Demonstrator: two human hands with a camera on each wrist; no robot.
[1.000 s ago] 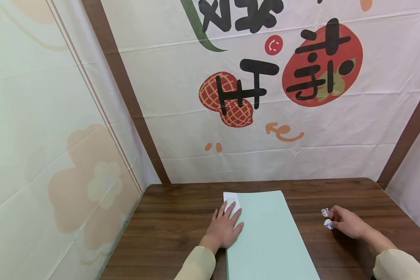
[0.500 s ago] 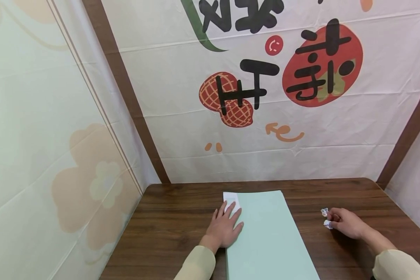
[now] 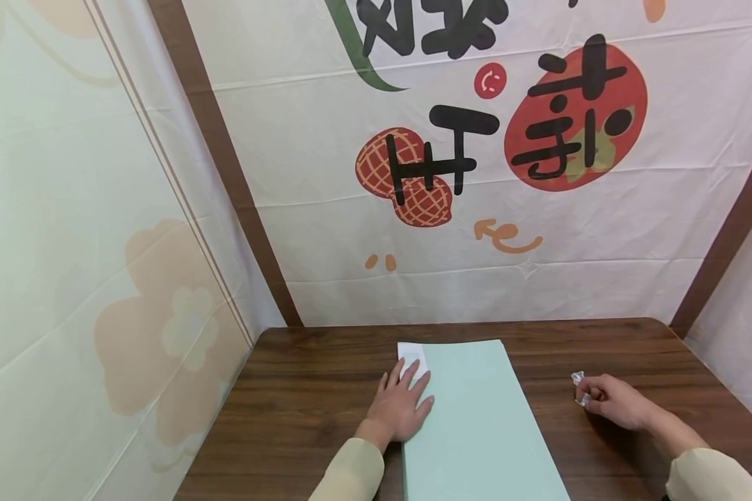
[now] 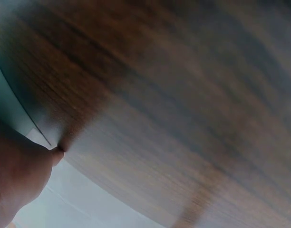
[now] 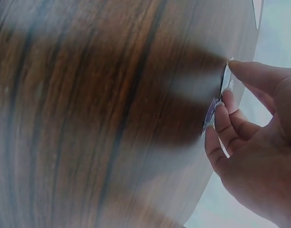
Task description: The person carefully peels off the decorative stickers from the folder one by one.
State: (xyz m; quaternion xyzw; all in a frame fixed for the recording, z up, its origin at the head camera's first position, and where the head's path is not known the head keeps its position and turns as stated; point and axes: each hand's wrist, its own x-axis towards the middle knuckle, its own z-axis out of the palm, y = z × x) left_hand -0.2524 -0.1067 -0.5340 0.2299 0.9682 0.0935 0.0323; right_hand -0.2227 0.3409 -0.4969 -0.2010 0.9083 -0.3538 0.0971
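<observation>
My left hand [image 3: 395,410] lies with spread fingers on the left edge of a long mint-green board [image 3: 470,417]. Its fingertips rest over a small white paper [image 3: 411,351] at the board's far left corner. Over on the right, my right hand [image 3: 620,402] has its thumb and fingers curled at two small, flat, sticker-like pieces. One piece [image 5: 226,76] sits between thumb and index finger; further fingertips touch the other, purplish piece [image 5: 210,114]. Both pieces are seen nearly edge-on in the right wrist view, and their print is too small to read.
The dark wooden table [image 3: 313,390] runs back to a white printed curtain [image 3: 326,229]. Another curtain [image 3: 182,306] hangs along the left side. Bare wood lies between the board and my right hand.
The right hand's fingers have closed in around the nearer small piece and shifted slightly left, covering more of it. The left hand stays in place on the board.
</observation>
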